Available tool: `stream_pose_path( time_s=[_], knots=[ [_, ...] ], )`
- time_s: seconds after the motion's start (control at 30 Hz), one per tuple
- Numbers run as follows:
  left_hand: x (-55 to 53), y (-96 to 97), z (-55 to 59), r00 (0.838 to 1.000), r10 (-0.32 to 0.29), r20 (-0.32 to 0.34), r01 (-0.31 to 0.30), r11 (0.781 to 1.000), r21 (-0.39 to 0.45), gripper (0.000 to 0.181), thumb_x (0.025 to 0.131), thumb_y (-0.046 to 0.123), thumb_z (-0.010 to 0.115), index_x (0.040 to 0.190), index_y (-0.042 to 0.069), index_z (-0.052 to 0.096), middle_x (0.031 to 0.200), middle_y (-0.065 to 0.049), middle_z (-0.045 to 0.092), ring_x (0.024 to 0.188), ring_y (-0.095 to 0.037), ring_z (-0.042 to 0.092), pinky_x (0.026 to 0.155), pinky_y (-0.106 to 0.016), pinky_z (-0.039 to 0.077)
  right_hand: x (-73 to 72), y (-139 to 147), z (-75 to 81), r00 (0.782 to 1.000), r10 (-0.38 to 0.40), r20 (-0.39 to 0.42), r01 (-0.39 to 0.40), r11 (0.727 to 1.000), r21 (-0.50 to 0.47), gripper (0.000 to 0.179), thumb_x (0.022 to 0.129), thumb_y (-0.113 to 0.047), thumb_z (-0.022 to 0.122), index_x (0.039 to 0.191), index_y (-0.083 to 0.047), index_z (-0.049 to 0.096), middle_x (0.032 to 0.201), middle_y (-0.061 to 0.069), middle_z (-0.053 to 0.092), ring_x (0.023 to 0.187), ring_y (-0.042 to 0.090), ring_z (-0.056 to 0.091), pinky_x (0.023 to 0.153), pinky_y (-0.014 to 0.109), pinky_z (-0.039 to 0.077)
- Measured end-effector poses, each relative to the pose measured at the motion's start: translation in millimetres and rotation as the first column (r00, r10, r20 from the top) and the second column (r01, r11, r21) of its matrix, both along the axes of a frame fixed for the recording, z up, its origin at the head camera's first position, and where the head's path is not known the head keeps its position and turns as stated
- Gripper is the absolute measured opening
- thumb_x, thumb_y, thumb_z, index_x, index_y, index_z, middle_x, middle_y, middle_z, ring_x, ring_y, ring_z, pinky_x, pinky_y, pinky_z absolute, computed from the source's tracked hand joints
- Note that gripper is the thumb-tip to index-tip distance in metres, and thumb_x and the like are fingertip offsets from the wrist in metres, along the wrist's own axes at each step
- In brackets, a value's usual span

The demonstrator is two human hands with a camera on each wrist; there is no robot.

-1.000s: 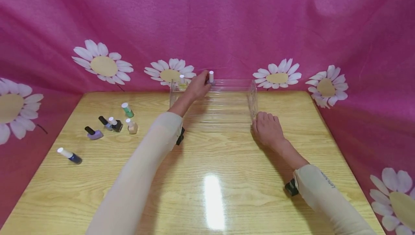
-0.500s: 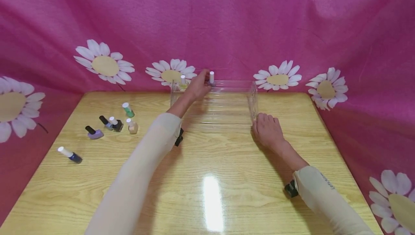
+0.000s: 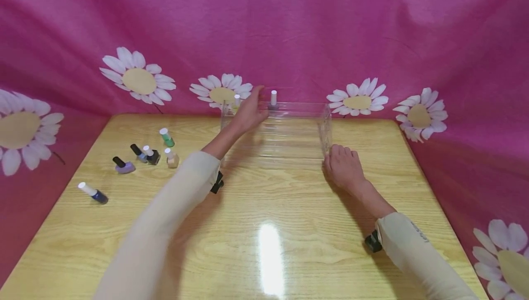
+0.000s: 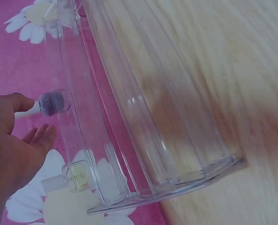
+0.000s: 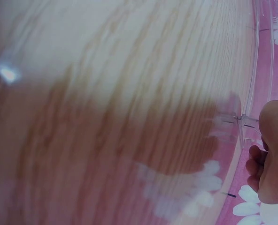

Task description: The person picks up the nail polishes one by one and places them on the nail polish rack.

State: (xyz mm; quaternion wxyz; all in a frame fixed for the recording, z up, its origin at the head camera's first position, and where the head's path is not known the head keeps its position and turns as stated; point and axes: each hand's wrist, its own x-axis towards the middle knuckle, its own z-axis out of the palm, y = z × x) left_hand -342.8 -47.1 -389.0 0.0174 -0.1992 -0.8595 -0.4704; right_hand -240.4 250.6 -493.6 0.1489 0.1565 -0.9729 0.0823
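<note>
A clear stepped display rack (image 3: 289, 130) stands at the back of the table. On its top tier are a greyish-purple nail polish bottle (image 3: 273, 100) with a white cap and a yellowish nail polish bottle (image 4: 78, 176), also white-capped. My left hand (image 3: 250, 112) is beside the purple bottle, fingers spread apart from the thumb. In the left wrist view one digit overlaps that bottle's white cap (image 4: 28, 110), and nothing is gripped. My right hand (image 3: 345, 166) holds the rack's front right corner, its fingers (image 5: 254, 164) curled at the clear edge.
On the left of the table lie a dark blue bottle (image 3: 99, 196), a lilac one (image 3: 125, 167), a black one (image 3: 153, 157), a light blue one (image 3: 142, 156), a beige one (image 3: 173, 160) and a green one (image 3: 168, 140). A pink daisy-print cloth (image 3: 289, 38) hangs behind.
My left hand has let go of the purple bottle and drawn slightly left, leaving it upright on the top tier. My right hand stays at the rack's corner. The head view has shifted slightly.
</note>
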Motion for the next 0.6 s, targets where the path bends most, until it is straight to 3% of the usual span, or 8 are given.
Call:
stream_pose_path(
  time_s=[0.17,0.23,0.4,0.6],
  knots=[
    [15.0,-7.1,-0.3,0.997,-0.071,0.008,0.07,0.989,0.132,0.075,0.085,-0.012,0.062,0.15,-0.006,0.026,0.139,-0.032,0.046,0.126,-0.039,0.052,0.1,-0.037,0.048,-1.9,0.5,-1.6,0.999,-0.027,0.042,0.027,1.0,-0.001,0.027,0.103,-0.021,0.041,0.083,-0.002,0.04,0.075,0.013,0.042,0.077,0.04,0.049,0.066,0.048,0.037],
    [21.3,-10.4,0.4,0.996,-0.09,-0.014,0.091,0.985,0.144,0.075,0.084,-0.012,0.062,0.15,-0.007,0.026,0.137,-0.032,0.047,0.126,-0.04,0.052,0.101,-0.039,0.048,-2.2,0.9,-2.4,0.998,-0.037,0.054,0.037,0.999,0.003,0.027,0.103,-0.021,0.041,0.084,-0.002,0.04,0.075,0.013,0.042,0.077,0.04,0.049,0.066,0.047,0.037],
    [39.5,-22.1,3.2,0.995,-0.073,-0.061,0.077,0.995,0.071,0.073,0.085,-0.006,0.066,0.149,-0.004,0.031,0.137,-0.026,0.05,0.125,-0.035,0.051,0.1,-0.042,0.048,-1.4,0.9,-2.9,0.999,-0.033,0.037,0.034,0.999,-0.001,0.027,0.102,-0.02,0.042,0.082,-0.002,0.04,0.073,0.013,0.043,0.075,0.04,0.05,0.065,0.047,0.037],
    [62.2,-40.4,4.8,0.997,-0.066,-0.044,0.069,0.995,0.075,0.07,0.089,0.0,0.068,0.149,0.004,0.034,0.141,-0.021,0.049,0.129,-0.03,0.049,0.1,-0.044,0.048,-0.5,-1.3,-0.4,1.0,-0.017,0.003,0.017,1.0,-0.002,0.028,0.102,-0.019,0.043,0.079,-0.003,0.039,0.072,0.012,0.042,0.073,0.039,0.05,0.063,0.047,0.038]
  ],
)
